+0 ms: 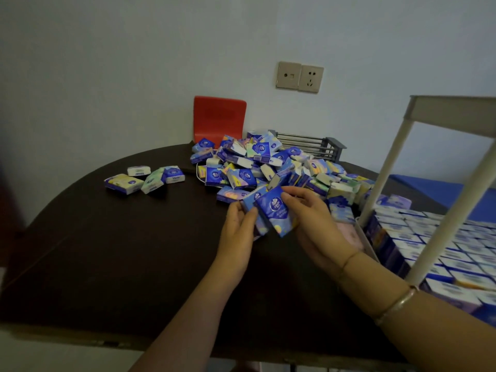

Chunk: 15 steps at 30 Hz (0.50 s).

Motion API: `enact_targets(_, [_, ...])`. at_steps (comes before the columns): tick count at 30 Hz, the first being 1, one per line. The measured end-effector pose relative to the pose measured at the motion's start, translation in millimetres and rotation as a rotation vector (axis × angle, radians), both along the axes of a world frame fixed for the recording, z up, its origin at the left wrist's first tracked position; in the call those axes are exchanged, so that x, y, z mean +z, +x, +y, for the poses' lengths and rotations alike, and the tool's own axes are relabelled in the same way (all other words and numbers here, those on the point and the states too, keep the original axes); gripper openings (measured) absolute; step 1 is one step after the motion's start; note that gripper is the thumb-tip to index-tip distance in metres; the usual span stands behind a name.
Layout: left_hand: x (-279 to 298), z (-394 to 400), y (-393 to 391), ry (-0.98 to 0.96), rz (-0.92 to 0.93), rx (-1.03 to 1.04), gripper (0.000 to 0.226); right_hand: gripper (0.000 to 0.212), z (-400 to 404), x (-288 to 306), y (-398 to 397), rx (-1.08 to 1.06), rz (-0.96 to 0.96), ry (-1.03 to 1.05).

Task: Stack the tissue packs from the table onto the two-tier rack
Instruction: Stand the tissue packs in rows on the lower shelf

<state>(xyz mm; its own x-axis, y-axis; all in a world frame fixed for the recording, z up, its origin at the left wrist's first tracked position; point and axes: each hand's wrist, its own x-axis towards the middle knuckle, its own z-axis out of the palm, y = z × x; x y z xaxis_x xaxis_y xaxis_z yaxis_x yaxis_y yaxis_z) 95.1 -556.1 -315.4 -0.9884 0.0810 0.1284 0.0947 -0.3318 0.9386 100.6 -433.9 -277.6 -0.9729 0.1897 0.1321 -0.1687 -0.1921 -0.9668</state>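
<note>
Gripping a few blue tissue packs (273, 210) between them, the left hand (237, 232) and right hand (314, 218) pinch the bunch above a dark table (120, 251), between the loose pile (268, 162) and the rack (434, 210), whose lower tier holds rows of packs.

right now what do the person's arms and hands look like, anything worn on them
Both forearms are bare, with no sleeves in view and no gloves. The left hand shows no rings or bands. The right hand has a thin cord bracelet at the wrist and, further up the forearm, a smooth gold-toned bangle. No watch or markings can be seen.
</note>
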Motion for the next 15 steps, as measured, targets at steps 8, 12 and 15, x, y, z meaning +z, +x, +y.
enact_targets(8, [-4,-5,-4,-0.097,0.031,0.144,0.035,0.016,-16,-5,-19,0.075,-0.015,0.155])
enact_targets(12, [-2,-8,-6,-0.160,0.016,0.266,0.037,0.029,8,-11,-55,-0.154,0.135,0.722])
enact_targets(15, [-5,-5,-8,-0.223,0.038,0.284,0.041,0.058,28,-14,-93,-0.296,0.180,1.461])
